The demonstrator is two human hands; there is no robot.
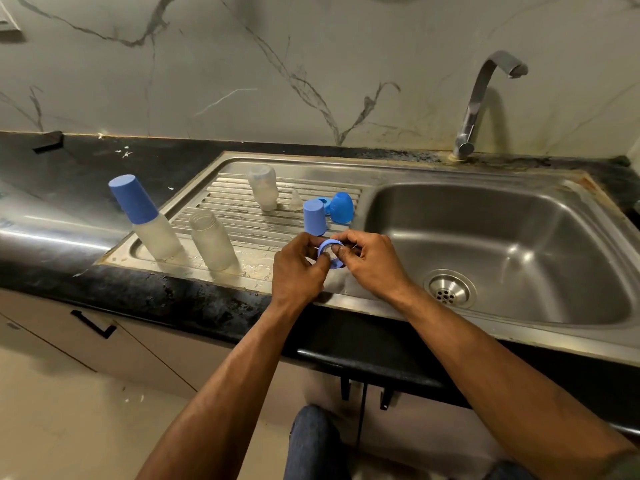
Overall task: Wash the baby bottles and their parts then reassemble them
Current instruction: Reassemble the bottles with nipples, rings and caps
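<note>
Both hands' grip (330, 252) around blue collar ring (333, 244), above drainboard (242, 216)

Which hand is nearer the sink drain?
Right. The right hand sits just left of the drain, holding the blue ring; the left hand is farther left.

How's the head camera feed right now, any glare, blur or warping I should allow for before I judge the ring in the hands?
Head view: wide-angle warp bends the counter edge; bright glare streaks on the draining board and basin; the blue ring between left hand and right hand is slightly soft, fingers covering part of it.
</note>
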